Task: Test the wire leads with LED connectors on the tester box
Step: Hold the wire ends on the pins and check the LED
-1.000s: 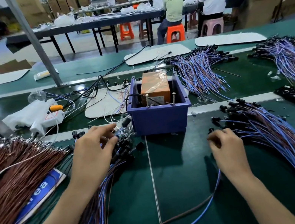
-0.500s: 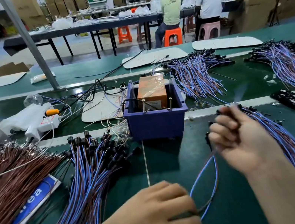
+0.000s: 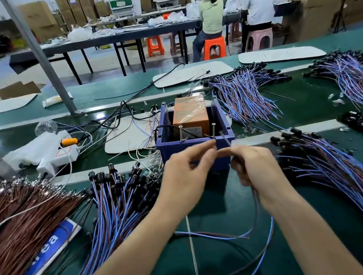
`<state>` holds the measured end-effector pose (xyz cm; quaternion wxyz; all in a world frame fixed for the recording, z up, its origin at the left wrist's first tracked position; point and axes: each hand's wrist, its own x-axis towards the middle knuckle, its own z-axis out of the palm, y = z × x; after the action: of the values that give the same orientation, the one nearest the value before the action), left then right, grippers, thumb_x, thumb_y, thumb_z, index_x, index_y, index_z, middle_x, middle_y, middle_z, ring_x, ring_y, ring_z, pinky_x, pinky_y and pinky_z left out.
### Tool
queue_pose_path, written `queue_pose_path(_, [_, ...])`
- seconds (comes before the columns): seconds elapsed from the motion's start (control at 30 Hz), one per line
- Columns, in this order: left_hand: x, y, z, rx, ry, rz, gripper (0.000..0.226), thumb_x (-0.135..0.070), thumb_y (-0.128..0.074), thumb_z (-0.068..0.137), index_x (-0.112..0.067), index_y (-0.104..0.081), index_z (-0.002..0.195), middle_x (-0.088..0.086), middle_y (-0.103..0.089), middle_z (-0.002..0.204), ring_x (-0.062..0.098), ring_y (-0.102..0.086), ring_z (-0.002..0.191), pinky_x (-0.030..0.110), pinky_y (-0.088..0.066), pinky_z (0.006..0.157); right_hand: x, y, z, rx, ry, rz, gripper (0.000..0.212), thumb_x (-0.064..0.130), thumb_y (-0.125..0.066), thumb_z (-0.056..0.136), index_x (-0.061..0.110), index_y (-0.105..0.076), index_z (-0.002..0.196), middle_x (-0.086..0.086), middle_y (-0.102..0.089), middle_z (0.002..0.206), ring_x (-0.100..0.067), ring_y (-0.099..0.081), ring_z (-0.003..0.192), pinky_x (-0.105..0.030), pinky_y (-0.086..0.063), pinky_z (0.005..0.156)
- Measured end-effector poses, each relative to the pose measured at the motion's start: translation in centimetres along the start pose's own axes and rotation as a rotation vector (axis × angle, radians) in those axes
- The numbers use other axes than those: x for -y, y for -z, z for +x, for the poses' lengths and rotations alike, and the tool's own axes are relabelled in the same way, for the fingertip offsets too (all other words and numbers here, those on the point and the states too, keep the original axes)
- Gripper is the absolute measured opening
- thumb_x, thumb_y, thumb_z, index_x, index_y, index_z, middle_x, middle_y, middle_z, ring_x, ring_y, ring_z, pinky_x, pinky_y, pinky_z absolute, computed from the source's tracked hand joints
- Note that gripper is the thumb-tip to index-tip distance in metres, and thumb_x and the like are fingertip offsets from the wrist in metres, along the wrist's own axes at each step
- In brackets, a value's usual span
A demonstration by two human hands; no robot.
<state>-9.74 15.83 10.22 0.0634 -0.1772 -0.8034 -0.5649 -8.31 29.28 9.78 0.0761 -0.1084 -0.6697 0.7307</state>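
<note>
On the dark green belt (image 3: 222, 272), heaps of blue-and-brown wire leads with black LED connectors (image 3: 325, 173) lie at both sides of the blue plastic tester box (image 3: 191, 146). Just in front of the box, the right hand (image 3: 258, 172) curls round one thin blue-and-brown lead (image 3: 272, 225). The left hand (image 3: 189, 176) seems to pinch its bare end between thumb and forefinger. In my judgement the two ends should stay apart, each pressed firmly on its own upright metal pin (image 3: 214, 129), never bridging both.

Left hand (image 3: 186, 178) and right hand (image 3: 259, 168) pinch, fingertips nearly touching, forearms converging.
</note>
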Motion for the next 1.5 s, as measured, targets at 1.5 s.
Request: queue_pose_path(1.5, [5.7, 1.2, 4.8, -0.299, 0.394, -0.153, 0.024, -0.014, -0.059, 0.093, -0.012, -0.067, 0.071, -0.001, -0.065, 0.064, -0.001, -0.049, 0.040, 0.010, -0.037, 0.044, -4.4, -0.2, 5.0, -0.103, 0.039, -0.206, 0.018, 0.014, -0.060, 0.091, 0.022, -0.073, 0.082, 0.012, -0.046, 0.036, -0.010, -0.041, 0.039, -0.022, -0.036, 0.044])
